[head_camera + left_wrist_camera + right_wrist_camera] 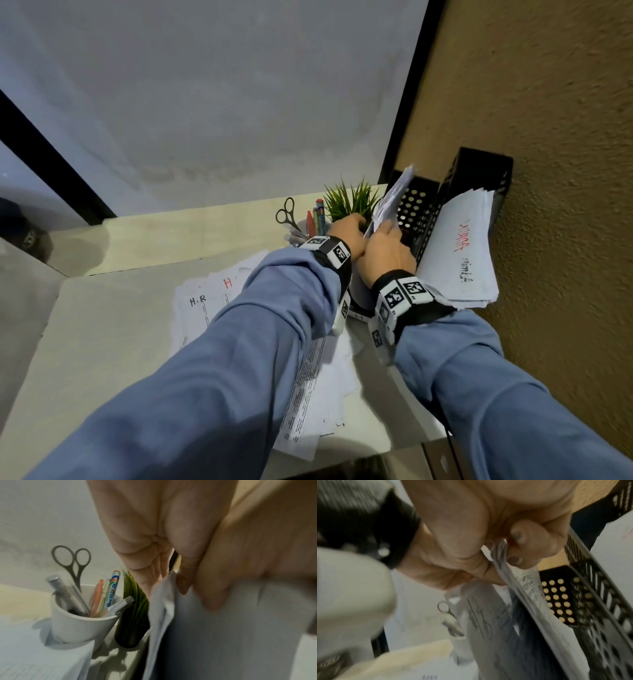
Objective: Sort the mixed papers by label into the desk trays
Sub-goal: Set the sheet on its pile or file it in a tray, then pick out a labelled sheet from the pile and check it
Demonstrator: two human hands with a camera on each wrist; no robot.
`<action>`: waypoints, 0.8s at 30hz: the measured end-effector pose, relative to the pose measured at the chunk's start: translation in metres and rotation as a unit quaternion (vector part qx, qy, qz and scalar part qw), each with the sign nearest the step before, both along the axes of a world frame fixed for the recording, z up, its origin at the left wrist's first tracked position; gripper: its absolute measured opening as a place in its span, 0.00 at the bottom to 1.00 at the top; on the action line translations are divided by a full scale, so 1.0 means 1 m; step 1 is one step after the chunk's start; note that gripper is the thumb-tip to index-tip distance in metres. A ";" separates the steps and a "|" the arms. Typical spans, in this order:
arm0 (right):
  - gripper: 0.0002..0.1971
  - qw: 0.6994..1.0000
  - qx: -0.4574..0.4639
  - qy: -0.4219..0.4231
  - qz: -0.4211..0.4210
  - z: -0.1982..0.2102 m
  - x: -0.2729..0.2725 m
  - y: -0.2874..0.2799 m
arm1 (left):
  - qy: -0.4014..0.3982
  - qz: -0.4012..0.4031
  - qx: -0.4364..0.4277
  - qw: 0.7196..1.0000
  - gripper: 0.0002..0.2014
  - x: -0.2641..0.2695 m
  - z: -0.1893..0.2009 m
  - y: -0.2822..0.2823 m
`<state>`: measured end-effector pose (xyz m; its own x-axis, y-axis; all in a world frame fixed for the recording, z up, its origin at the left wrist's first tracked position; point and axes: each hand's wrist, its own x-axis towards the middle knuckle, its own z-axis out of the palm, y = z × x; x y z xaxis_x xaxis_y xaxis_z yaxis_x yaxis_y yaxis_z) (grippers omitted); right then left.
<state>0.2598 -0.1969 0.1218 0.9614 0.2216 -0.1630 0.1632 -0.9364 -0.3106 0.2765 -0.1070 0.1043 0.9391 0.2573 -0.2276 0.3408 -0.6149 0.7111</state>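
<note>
A sheaf of white printed papers [394,195] stands almost upright at the mouth of a black perforated desk tray [419,212]. My right hand [387,228] grips the sheaf [530,588] from the right, fingers curled over its edge. My left hand [356,222] holds the same sheaf [163,608] from the left, between thumb and fingers. A second black tray [479,174] to the right holds a stack with a red handwritten label [459,253]. Loose sheets marked "H.R" [202,305] lie on the desk under my forearms.
A white cup [77,622] with pens and scissors [286,212] stands just left of my hands, beside a small green plant [349,200] in a dark pot. A rough brown wall [565,171] runs close behind the trays. The pale desk [102,325] extends to the left.
</note>
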 end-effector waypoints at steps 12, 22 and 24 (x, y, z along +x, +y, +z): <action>0.22 0.984 0.109 -0.095 0.106 -0.002 -0.048 0.006 | -0.123 0.195 -0.153 0.961 0.08 -0.075 -0.024 0.053; 0.18 0.964 0.092 0.233 -0.087 -0.137 -0.106 -0.011 | 0.195 0.285 0.047 0.937 0.17 -0.229 -0.125 0.121; 0.14 0.958 0.095 0.254 -0.096 -0.148 -0.109 -0.010 | 0.162 0.292 0.043 0.941 0.18 -0.240 -0.134 0.115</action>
<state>0.1506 -0.2071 -0.0263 0.7952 0.1211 -0.5941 -0.2232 -0.8526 -0.4725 0.0368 0.0083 -0.0302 0.5156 0.7391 -0.4334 0.8299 -0.3049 0.4673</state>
